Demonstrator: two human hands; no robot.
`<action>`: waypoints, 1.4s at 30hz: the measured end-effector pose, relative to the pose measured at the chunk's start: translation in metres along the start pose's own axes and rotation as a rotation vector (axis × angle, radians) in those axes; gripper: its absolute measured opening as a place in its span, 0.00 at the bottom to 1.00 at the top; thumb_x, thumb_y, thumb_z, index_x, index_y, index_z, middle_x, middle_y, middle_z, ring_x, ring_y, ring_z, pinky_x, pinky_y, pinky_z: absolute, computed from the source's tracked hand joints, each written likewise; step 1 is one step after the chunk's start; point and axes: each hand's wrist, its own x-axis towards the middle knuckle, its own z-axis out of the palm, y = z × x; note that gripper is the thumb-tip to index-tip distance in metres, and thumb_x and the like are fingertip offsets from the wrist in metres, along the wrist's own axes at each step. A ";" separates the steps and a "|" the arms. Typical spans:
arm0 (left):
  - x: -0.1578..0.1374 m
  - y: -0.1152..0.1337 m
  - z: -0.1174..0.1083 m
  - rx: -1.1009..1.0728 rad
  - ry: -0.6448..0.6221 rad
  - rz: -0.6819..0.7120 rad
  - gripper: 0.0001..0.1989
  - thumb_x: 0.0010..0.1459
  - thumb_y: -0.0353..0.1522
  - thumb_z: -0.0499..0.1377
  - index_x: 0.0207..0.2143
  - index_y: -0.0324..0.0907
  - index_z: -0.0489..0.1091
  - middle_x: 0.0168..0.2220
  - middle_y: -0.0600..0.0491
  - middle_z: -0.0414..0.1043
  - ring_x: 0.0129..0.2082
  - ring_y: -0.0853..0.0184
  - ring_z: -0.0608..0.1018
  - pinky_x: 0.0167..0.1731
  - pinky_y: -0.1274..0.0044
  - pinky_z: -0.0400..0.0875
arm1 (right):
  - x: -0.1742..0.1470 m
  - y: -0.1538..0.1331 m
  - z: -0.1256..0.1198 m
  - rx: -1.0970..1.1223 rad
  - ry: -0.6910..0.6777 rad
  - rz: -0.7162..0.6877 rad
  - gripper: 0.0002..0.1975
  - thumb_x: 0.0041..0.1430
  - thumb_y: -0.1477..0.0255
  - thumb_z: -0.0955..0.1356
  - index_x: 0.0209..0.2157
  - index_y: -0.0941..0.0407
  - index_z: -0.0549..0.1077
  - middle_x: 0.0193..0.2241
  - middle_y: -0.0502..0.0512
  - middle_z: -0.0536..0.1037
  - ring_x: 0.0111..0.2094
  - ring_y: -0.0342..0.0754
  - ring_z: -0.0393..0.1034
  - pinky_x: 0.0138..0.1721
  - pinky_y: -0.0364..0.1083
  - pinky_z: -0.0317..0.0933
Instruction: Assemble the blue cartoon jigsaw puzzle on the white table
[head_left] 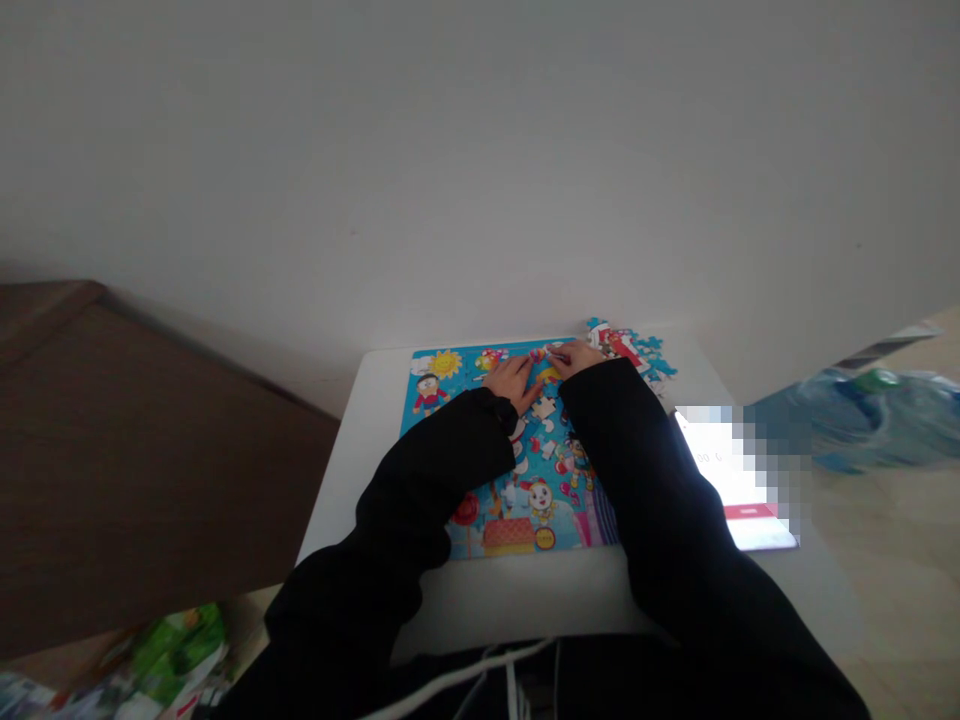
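A blue jigsaw puzzle [439,425] with cartoon figures lies flat on a small white table [352,425]. My left hand [511,382] rests on its upper middle, fingers spread, thumb pointing right. Beside it, at the puzzle's upper right, my right hand [577,357] is closed in a pinch on a small puzzle piece [553,355], mostly covered by the fingertips. A loose pale piece [544,407] lies just below my left thumb. Dark sleeves hide parts of the puzzle's left and right sides.
A heap of loose puzzle pieces [626,347] sits at the table's back right corner. A lit screen device [750,500] lies right of my right sleeve. The wall [480,180] borders the table's back. Brown furniture [150,460] stands left; plastic bags [877,415] lie right.
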 end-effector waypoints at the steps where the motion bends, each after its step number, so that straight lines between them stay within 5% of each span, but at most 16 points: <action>1: 0.000 0.000 0.000 0.002 -0.001 -0.003 0.25 0.60 0.40 0.46 0.54 0.32 0.57 0.54 0.42 0.60 0.54 0.61 0.63 0.54 0.73 0.55 | 0.000 0.000 0.000 0.003 -0.008 -0.003 0.15 0.54 0.66 0.64 0.42 0.54 0.74 0.40 0.56 0.75 0.42 0.48 0.68 0.42 0.44 0.61; 7: -0.002 0.000 0.004 0.016 -0.002 -0.031 0.26 0.60 0.41 0.46 0.55 0.34 0.56 0.58 0.44 0.54 0.56 0.60 0.59 0.55 0.70 0.52 | -0.001 0.000 0.000 0.002 -0.001 -0.017 0.15 0.55 0.67 0.63 0.42 0.54 0.73 0.39 0.56 0.75 0.42 0.48 0.68 0.43 0.45 0.61; 22: 0.005 0.006 -0.008 0.053 -0.014 -0.077 0.25 0.60 0.43 0.44 0.55 0.40 0.55 0.54 0.48 0.59 0.52 0.58 0.62 0.51 0.67 0.56 | 0.000 -0.015 -0.008 -0.036 -0.047 -0.003 0.14 0.57 0.68 0.61 0.40 0.56 0.75 0.39 0.57 0.74 0.40 0.46 0.68 0.41 0.42 0.60; 26: 0.012 0.009 -0.015 0.077 -0.030 -0.098 0.22 0.60 0.43 0.45 0.52 0.42 0.59 0.51 0.49 0.62 0.49 0.58 0.65 0.47 0.67 0.60 | 0.000 -0.003 -0.041 0.009 0.051 0.076 0.15 0.56 0.67 0.61 0.39 0.56 0.75 0.38 0.56 0.75 0.39 0.47 0.69 0.41 0.43 0.60; 31: 0.017 0.008 -0.020 0.079 -0.052 -0.100 0.19 0.59 0.42 0.47 0.50 0.43 0.61 0.49 0.49 0.63 0.48 0.59 0.66 0.46 0.69 0.61 | 0.010 0.052 -0.110 0.065 0.278 0.324 0.13 0.52 0.65 0.64 0.36 0.56 0.76 0.29 0.54 0.77 0.32 0.48 0.70 0.38 0.46 0.61; 35: 0.019 0.006 -0.021 0.075 -0.069 -0.098 0.19 0.59 0.41 0.48 0.49 0.43 0.62 0.49 0.49 0.64 0.47 0.58 0.66 0.46 0.69 0.61 | 0.026 0.083 -0.125 -0.043 0.140 0.469 0.10 0.45 0.70 0.69 0.31 0.58 0.77 0.27 0.56 0.77 0.34 0.51 0.70 0.40 0.49 0.62; 38: 0.020 0.004 -0.020 0.071 -0.086 -0.091 0.20 0.59 0.41 0.47 0.50 0.43 0.61 0.49 0.48 0.63 0.48 0.58 0.66 0.46 0.69 0.61 | 0.036 0.088 -0.109 -0.046 -0.041 0.572 0.11 0.41 0.68 0.71 0.30 0.60 0.77 0.27 0.59 0.76 0.34 0.52 0.70 0.39 0.50 0.63; 42: 0.020 0.003 -0.019 0.077 -0.091 -0.091 0.19 0.59 0.40 0.48 0.50 0.42 0.61 0.49 0.49 0.63 0.48 0.58 0.65 0.47 0.69 0.61 | 0.044 0.094 -0.085 -0.049 -0.119 0.595 0.17 0.34 0.62 0.74 0.24 0.61 0.75 0.28 0.64 0.75 0.34 0.54 0.70 0.38 0.52 0.63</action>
